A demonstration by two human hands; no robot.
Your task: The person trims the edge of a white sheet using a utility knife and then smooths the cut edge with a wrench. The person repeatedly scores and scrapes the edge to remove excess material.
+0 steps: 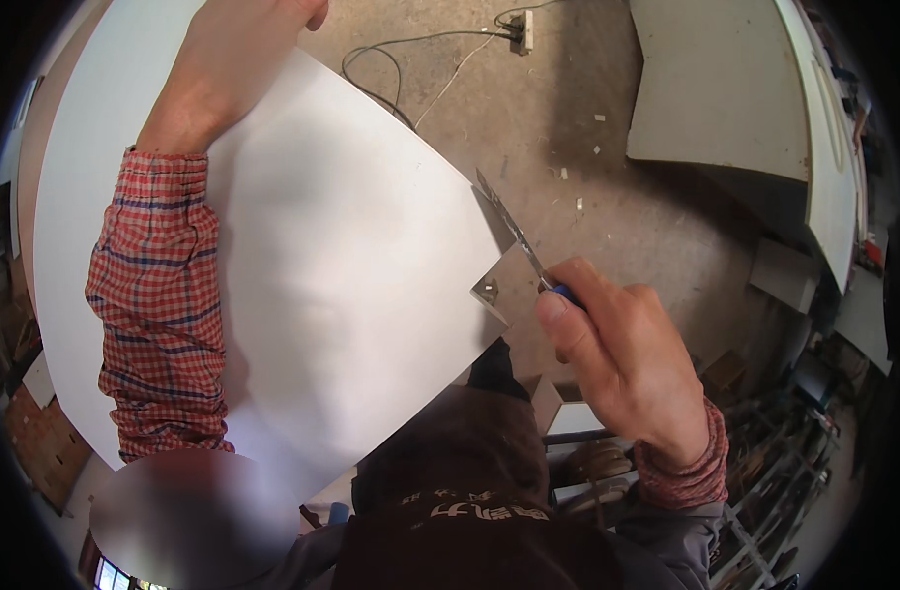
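A large white panel (371, 256) lies under both arms, with a squared notch at its right corner. My left hand (235, 59) is over the panel's far part. Most of its fingers are cut off by the upper edge of the picture, and one bent fingertip shows. Beside the right corner, my right hand (617, 344) is closed round the blue handle of a narrow, pointed metal blade tool (509, 224). The tool slants away to the far left, its blade along the panel's edge near the notch. Whether blade and edge touch, I cannot tell.
Beyond the panel, a power strip (526, 33) with a dark cable lies on the concrete floor (450, 88), among small pale scraps. A pale board (715, 88) stands at the far right. Metal racking (764, 492) is at the near right.
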